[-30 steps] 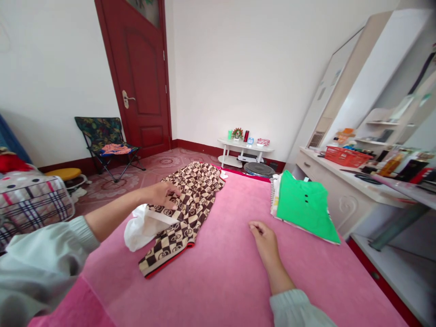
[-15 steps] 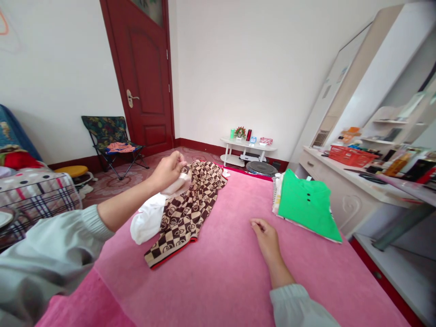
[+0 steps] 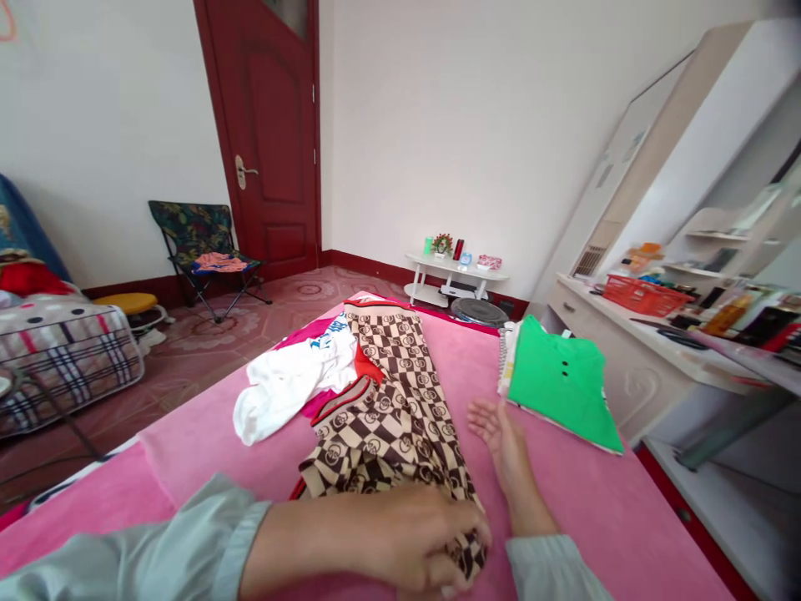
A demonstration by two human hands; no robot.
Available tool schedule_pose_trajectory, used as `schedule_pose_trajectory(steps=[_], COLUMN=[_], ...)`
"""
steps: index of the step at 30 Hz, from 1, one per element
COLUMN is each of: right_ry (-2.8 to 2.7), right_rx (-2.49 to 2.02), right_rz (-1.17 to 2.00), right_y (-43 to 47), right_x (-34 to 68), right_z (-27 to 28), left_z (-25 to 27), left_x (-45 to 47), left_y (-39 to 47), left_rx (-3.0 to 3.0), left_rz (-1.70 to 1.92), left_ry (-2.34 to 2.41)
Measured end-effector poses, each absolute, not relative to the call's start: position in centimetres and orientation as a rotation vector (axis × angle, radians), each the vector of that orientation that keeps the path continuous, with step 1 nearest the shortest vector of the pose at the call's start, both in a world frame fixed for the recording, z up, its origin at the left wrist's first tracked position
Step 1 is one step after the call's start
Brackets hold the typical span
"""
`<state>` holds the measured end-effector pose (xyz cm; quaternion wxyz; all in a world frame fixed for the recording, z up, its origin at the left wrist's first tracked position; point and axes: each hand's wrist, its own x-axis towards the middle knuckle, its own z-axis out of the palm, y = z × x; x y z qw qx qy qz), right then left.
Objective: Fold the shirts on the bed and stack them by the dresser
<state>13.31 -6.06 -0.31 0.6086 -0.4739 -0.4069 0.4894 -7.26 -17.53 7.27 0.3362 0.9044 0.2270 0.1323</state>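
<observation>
The end of a brown-and-beige checked garment (image 3: 400, 376) is gripped in the curled fingers of the left hand (image 3: 438, 542), blurred at the near side of a pink cover (image 3: 632, 526). The right hand (image 3: 501, 430) is held open and empty just beside the garment, fingers slightly parted; whether the cover is touched by it cannot be told. The garment is spread lengthwise across the middle of the cover, its edges trimmed in red and dark bands. At its left, a white garment (image 3: 291, 380) is seen bunched, with blue lettering partly shown. To the right, a stack is topped by a folded green shirt (image 3: 556, 380) marked by two dark buttons. Beyond, a folding chair (image 3: 191, 225) draped with a pinkish-orange cloth (image 3: 220, 263) is placed near a dark red door (image 3: 275, 150).
</observation>
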Motion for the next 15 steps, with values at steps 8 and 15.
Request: schedule_pose_trajectory(steps=[8,15], right_ry=[-1.459,-1.787], right_rx=[-1.181,-0.986], right_rz=[0.997,1.097], right_y=[-7.1,-9.6], right_x=[10.4,6.5], right_z=[-0.2,0.8], left_z=[8.2,4.3], left_x=[-14.7,-15.4], left_y=[-7.8,-1.4], left_rx=[2.150,1.749], left_rz=[1.055,0.962], left_ry=[1.547,1.743])
